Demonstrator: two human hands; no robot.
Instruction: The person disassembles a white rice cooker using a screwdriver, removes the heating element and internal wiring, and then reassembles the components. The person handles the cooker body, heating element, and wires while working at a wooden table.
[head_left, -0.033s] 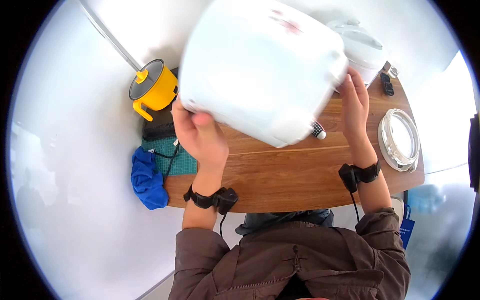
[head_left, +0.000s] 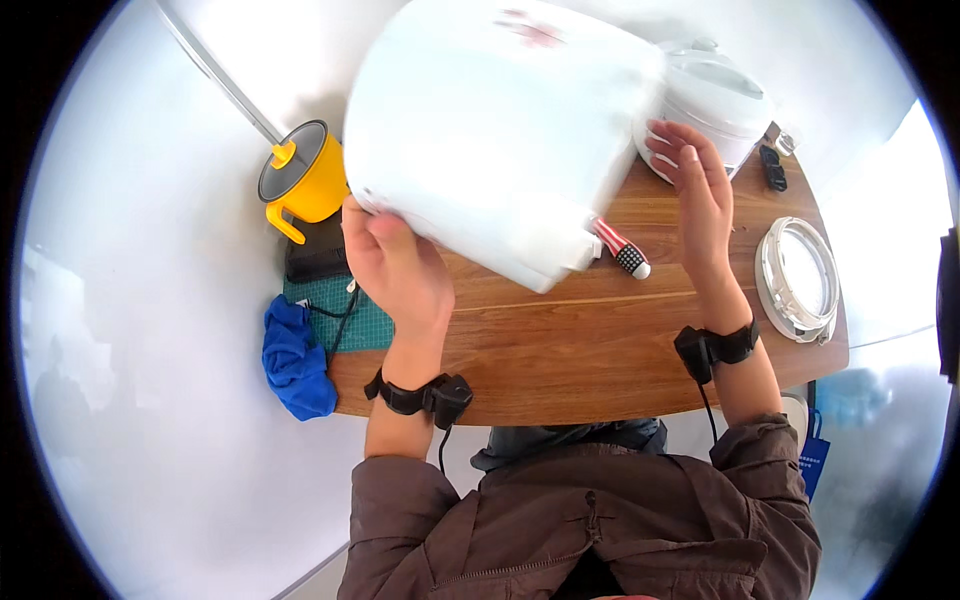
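Observation:
A large white appliance housing (head_left: pixel 490 140) with rounded corners and a small reddish print hangs tilted above the table, slightly blurred. My left hand (head_left: pixel 400 255) grips its lower left edge, thumb on the near face; the fingers behind it are partly hidden. My right hand (head_left: pixel 698 185) is off the housing, to the right of it, with its fingers loosely spread and nothing in them. Behind that hand stands a white rice cooker (head_left: pixel 725 95). A red-striped handle with a dotted black end (head_left: pixel 622 250) shows on the table under the housing's right corner.
On the wooden table (head_left: pixel 560 350), a white ring-shaped lid part (head_left: pixel 797 280) lies at the right, near a small black object (head_left: pixel 773 168). At the left are a yellow pot (head_left: pixel 315 175), a black case (head_left: pixel 318 250), a green cutting mat (head_left: pixel 365 325) and a blue cloth (head_left: pixel 297 360).
The housing has shifted left and turned a little in my left hand. My right hand has come away from its right side, and more of the striped handle shows.

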